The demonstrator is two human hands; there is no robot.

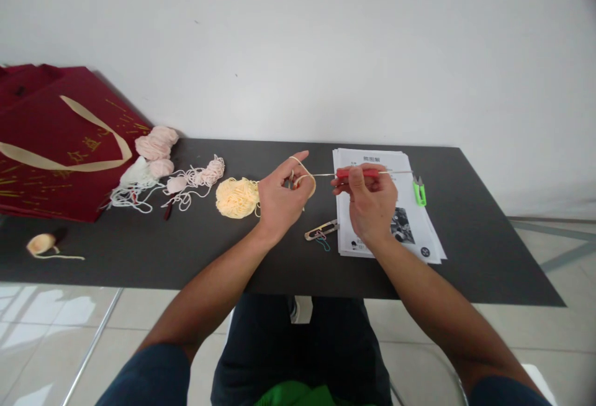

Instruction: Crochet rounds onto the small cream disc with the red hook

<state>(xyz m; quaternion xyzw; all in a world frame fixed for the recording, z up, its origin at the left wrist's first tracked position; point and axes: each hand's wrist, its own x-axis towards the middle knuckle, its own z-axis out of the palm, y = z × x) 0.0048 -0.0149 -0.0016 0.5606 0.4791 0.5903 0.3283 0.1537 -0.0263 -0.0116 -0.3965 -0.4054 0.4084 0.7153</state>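
My left hand is closed, with cream yarn looped round its fingers; the index finger points up and right. Just left of it lies a yellow yarn ball. My right hand pinches the red handle of a crochet hook over the printed sheets. The thin metal shaft points left and reaches close to my left hand. Whether its tip is in the yarn is too small to tell.
A dark red bag stands at the left beside pink yarn and white yarn. A small cream piece lies far left. Thread snips lie between my forearms. Green snips rest right of the sheets on the dark table.
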